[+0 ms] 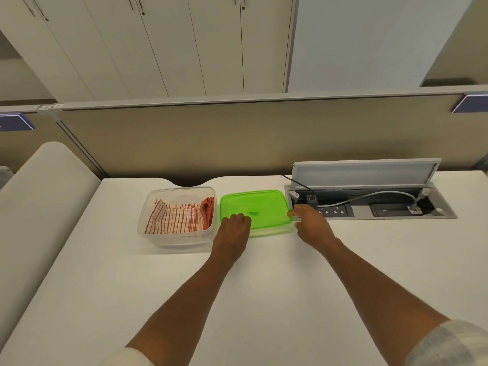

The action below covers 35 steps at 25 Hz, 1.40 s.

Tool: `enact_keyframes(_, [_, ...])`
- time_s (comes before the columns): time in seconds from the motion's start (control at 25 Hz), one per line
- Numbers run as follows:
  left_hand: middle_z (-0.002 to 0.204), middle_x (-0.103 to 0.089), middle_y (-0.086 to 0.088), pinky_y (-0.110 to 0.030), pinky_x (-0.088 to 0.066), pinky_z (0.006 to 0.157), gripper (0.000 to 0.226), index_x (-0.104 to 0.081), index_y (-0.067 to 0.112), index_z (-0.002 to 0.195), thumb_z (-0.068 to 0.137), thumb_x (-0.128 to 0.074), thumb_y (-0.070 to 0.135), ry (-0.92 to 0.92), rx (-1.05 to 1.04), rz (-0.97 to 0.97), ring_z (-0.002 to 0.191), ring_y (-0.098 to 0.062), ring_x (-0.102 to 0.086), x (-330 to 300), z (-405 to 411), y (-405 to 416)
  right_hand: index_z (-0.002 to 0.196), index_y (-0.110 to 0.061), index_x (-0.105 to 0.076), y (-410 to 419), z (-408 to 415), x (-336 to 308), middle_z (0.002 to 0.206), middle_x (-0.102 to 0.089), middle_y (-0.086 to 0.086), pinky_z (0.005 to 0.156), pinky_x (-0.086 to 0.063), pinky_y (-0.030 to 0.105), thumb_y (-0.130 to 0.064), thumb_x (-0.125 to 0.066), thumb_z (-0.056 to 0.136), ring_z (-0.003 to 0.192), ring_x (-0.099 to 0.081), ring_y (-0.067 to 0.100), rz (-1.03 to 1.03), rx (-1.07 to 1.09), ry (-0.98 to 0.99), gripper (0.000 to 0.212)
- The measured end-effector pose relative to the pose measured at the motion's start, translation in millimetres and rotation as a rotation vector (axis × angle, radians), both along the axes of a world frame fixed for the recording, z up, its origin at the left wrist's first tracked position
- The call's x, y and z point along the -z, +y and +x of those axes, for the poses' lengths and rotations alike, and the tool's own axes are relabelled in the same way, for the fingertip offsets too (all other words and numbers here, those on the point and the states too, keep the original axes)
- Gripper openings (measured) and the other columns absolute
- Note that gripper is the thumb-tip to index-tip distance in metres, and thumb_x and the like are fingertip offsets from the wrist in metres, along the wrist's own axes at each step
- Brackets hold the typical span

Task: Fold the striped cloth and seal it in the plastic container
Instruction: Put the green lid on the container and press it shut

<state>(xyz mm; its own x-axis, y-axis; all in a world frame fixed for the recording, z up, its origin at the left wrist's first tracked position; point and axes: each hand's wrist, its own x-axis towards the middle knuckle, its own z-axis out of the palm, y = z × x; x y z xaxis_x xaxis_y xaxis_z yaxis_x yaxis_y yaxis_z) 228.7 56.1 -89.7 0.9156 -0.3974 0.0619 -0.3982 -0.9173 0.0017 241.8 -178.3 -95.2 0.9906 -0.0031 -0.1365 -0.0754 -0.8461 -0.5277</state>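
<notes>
The folded red-and-white striped cloth [176, 217] lies inside the clear plastic container [148, 207], which stands uncovered on the white table. Just right of it lies the green lid [266, 204], flat on the table. My left hand [233, 231] rests on the lid's near left corner, fingers laid over its edge. My right hand [311, 224] is at the lid's right edge, with the thumb and fingers pinching around that edge.
An open cable hatch [369, 204] with sockets and cables sits in the table just right of the lid, its flap raised. A beige partition [237, 138] runs along the table's far edge. A padded cream surface [39, 196] borders the table on the left.
</notes>
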Motion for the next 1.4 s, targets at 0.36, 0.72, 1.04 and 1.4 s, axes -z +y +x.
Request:
enact_keyframes(0.36, [0.081,-0.054,-0.002,-0.037,-0.038,0.064,0.043,-0.056,0.016,0.09,0.056,-0.054,-0.01,-0.262,0.107,-0.08,0.072,-0.026,-0.052,-41,-21,-8,0.116,-0.018,-0.068,-16,-32,-48,0.125,-0.063,0.004,0.089,-0.047,0.036,-0.006,-0.061,0.085,0.113,-0.059,0.028,0.055,0.123,-0.212,0.033])
enact_keyframes(0.72, [0.105,-0.065,0.001,-0.036,-0.041,0.083,0.024,-0.058,0.017,0.107,0.089,-0.056,0.033,-0.314,-0.268,-0.941,0.096,-0.019,-0.056,-93,-21,25,0.091,-0.014,-0.061,12,-45,-110,0.083,-0.067,0.009,0.061,-0.035,0.032,-0.017,-0.058,0.092,0.076,-0.058,0.034,0.054,0.098,-0.483,0.004])
enact_keyframes(1.04, [0.103,-0.07,-0.005,-0.042,-0.054,0.085,0.032,-0.061,0.012,0.121,0.089,-0.065,0.014,-0.104,-0.413,-1.196,0.09,-0.022,-0.065,-105,-13,92,0.106,-0.019,-0.059,61,-34,-135,0.085,-0.07,0.007,0.068,-0.053,0.044,-0.034,-0.061,0.089,0.078,-0.062,0.032,0.261,0.073,-0.452,0.022])
enact_keyframes(1.4, [0.09,-0.059,-0.008,-0.033,-0.041,0.068,0.037,-0.058,0.019,0.119,0.089,-0.047,0.038,-0.077,-0.471,-0.93,0.087,-0.03,-0.058,-87,-3,178,0.124,-0.02,-0.053,160,-15,-115,0.084,-0.068,0.004,0.072,-0.05,0.037,-0.027,-0.061,0.09,0.082,-0.063,0.025,0.468,0.136,-0.31,0.036])
